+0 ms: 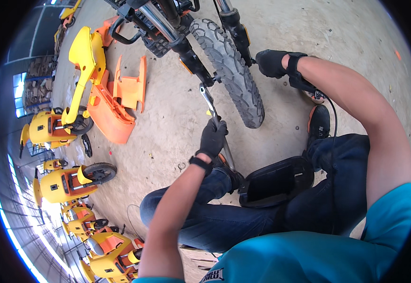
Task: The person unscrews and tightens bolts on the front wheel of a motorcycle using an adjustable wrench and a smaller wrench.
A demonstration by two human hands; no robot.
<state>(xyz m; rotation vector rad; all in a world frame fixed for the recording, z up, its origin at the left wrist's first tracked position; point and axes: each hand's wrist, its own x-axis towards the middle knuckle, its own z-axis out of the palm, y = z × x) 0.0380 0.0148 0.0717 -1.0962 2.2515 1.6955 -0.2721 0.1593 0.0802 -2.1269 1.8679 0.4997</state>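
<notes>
Between your legs lies a black tray-like shell [304, 171], its interior too dark to read. Your gloved left hand [213, 137] is curled round a wrench [207, 98], whose head lies at the foot of the near fork leg [193, 61]. Your gloved right hand [271, 63] is bunched beyond the front tyre [229, 70]; you cannot tell whether it pinches anything. Concrete floor [163, 137] stretches leftward to the edges of orange panels [131, 89]; yellow scooters [54, 187] stand farther off.

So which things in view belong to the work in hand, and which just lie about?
In the work:
wrench, gripped by the left hand
fork, right hand beside it
front tyre

Lying or standing about:
yellow panel
orange panels
scooters
</notes>
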